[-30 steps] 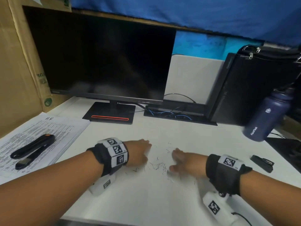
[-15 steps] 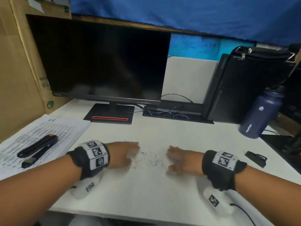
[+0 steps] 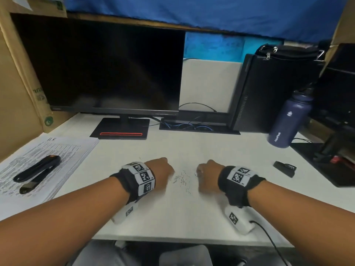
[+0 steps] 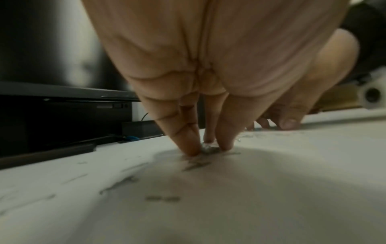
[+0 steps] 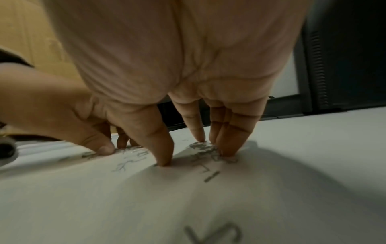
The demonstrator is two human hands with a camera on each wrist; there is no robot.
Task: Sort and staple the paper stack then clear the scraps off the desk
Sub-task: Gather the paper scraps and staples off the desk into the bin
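Observation:
Loose bent staples lie scattered on the white desk between my two hands. My left hand stands on its fingertips, finger and thumb close around a small clump of staples on the desk. My right hand also points down, thumb and fingers touching the desk around more staples. At far left, a black stapler lies on the printed paper stack.
A dark monitor on its stand, a cable tray and a black computer tower line the back. At right are a navy bottle and a small black object. Cardboard walls the left side.
Both hands have drawn closer together across the desk, and the staples now lie in a tighter patch between them. The head view has tilted down slightly.

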